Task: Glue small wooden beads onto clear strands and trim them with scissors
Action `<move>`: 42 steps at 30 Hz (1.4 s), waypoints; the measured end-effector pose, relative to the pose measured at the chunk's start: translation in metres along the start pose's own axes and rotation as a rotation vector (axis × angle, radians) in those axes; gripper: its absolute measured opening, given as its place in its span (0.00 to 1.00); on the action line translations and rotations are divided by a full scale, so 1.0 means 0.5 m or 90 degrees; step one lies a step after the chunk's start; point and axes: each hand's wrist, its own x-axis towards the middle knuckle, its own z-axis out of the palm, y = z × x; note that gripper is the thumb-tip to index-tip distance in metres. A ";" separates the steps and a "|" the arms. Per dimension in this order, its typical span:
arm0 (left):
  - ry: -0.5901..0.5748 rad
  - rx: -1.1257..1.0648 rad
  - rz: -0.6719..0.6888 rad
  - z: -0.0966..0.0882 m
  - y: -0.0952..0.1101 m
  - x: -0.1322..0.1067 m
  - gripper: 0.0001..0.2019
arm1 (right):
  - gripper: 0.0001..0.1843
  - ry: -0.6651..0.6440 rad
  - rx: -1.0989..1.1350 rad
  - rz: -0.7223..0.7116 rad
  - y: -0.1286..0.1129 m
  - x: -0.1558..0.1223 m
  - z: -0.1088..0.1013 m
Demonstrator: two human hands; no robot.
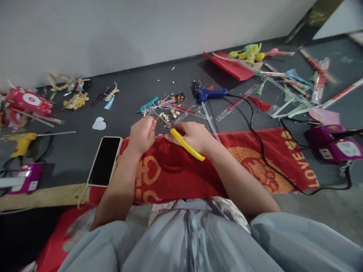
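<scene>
My right hand [194,138] is closed around yellow-handled pliers [187,144], whose narrow metal tip points up and left toward my left hand. My left hand [142,134] is pinched shut beside that tip; whatever sits between its thumb and fingers is too small to make out. Just beyond both hands, small pale wooden pieces [174,113] lie scattered on the dark table. White stringy strands [154,108] and a teal stick [150,104] are behind them. Under my forearms a red towel [181,173] with orange patterns is spread along the table edge.
A blue glue gun [212,93] trails a black cable across the towel to a purple box [334,142]. On the left lie a phone [104,160], a white heart [99,123] and a yellow glue gun [24,143]. Wrapped sticks and a red sheet [229,66] cover the far right.
</scene>
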 end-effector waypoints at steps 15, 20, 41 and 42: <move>0.034 0.004 0.072 0.005 -0.008 -0.004 0.18 | 0.29 -0.052 0.084 -0.037 0.012 0.000 -0.007; 0.043 0.002 0.075 0.007 -0.007 -0.003 0.20 | 0.29 -0.060 0.093 -0.055 0.015 0.002 -0.009; 0.088 -0.044 0.000 0.033 -0.003 -0.001 0.23 | 0.30 -0.103 0.203 -0.017 0.022 0.017 0.015; 0.100 -0.044 -0.014 0.031 -0.003 -0.001 0.23 | 0.30 -0.101 0.216 -0.005 0.024 0.019 0.014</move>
